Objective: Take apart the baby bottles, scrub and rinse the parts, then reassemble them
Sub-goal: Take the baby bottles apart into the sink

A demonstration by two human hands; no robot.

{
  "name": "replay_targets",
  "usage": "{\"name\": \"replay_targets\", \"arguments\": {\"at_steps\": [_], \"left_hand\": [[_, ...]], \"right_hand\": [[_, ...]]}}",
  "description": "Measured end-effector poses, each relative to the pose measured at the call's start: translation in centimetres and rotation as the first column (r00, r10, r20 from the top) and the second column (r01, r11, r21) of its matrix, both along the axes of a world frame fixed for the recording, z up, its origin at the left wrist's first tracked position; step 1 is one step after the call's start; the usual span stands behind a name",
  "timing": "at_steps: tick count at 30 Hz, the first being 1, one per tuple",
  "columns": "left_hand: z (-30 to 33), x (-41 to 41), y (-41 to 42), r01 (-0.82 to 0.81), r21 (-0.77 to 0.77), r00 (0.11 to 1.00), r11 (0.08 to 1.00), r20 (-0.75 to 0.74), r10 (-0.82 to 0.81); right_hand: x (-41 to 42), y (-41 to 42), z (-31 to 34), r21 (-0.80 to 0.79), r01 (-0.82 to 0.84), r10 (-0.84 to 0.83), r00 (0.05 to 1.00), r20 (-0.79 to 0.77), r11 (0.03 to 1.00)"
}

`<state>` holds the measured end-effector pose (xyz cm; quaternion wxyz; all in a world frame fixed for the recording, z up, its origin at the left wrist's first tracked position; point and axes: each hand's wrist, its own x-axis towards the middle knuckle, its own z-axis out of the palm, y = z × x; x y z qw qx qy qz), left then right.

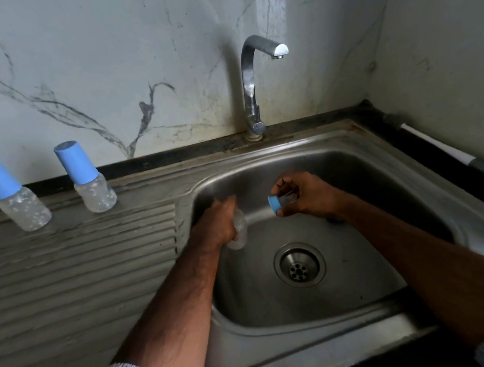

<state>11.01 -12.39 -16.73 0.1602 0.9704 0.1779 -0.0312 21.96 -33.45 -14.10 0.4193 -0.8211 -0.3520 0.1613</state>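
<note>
Inspector: Left hand (218, 222) grips clear bottle (238, 231) over sink (364, 300); right hand (302, 194) pinches blue-ringed top (280, 202) at bottle's three o'clock.

Clerk: Risk?

Inspector: Wet grip; top may drop toward drain (299, 264) at six o'clock.

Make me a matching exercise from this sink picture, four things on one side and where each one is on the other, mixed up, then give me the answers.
Things:
1. clear bottle body
2. blue collar piece
3. two capped bottles
4. brush

Places:
A. standing on the ribbed drainboard
B. held in the right hand
C. lying on the counter right of the sink
D. held in the left hand

Pairs: 1-D, 2-B, 3-A, 4-C
</note>
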Motion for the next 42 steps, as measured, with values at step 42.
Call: {"name": "replay_targets", "arguments": {"at_steps": [42], "left_hand": [[1.9, 0.9, -2.1, 0.349, -0.841, 0.832, 0.414, 0.481, 0.275]], "right_hand": [[-0.7, 0.5, 1.6, 0.349, -0.023, 0.152, 0.926, -0.345, 0.937]]}}
